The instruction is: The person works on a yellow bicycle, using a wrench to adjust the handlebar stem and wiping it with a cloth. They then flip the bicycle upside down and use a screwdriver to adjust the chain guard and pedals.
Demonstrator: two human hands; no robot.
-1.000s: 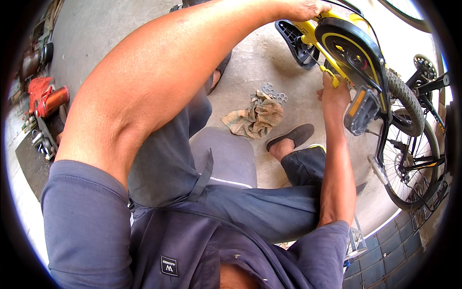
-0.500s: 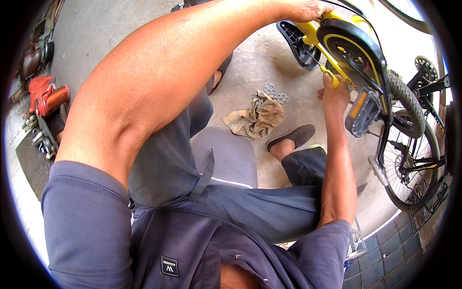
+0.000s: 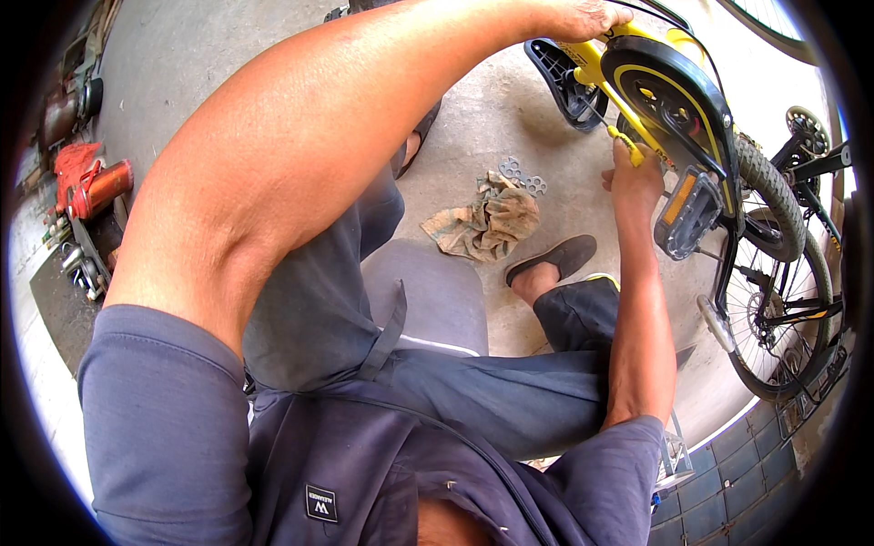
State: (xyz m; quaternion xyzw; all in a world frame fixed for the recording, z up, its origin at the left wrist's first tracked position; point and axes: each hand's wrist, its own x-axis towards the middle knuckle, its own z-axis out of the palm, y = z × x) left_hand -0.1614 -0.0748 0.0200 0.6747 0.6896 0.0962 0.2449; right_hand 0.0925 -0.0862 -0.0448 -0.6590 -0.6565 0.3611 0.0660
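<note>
A small yellow bicycle [image 3: 590, 65] with a black round chain guard [image 3: 669, 102] stands at the upper right. At the top edge, my left hand [image 3: 587, 16] is closed on its yellow frame; some fingers are hidden. Below it, my right hand [image 3: 637, 177] grips a yellow-handled screwdriver [image 3: 623, 142], its thin shaft pointing up and left beside the frame. Where the tip ends I cannot tell. A black pedal with an orange reflector [image 3: 685, 209] is just right of my right hand. Left of the frame is a black ribbed part [image 3: 564, 80].
A crumpled brown rag [image 3: 496, 221] and a flat metal wrench with several holes [image 3: 521, 175] lie on the concrete floor [image 3: 473, 118]. A black bicycle [image 3: 774, 314] stands at the right. An orange-red tool [image 3: 96, 182] and metal parts [image 3: 82, 271] are at the left.
The right hand and the screwdriver have shifted very slightly. The left hand keeps its place on the frame.
</note>
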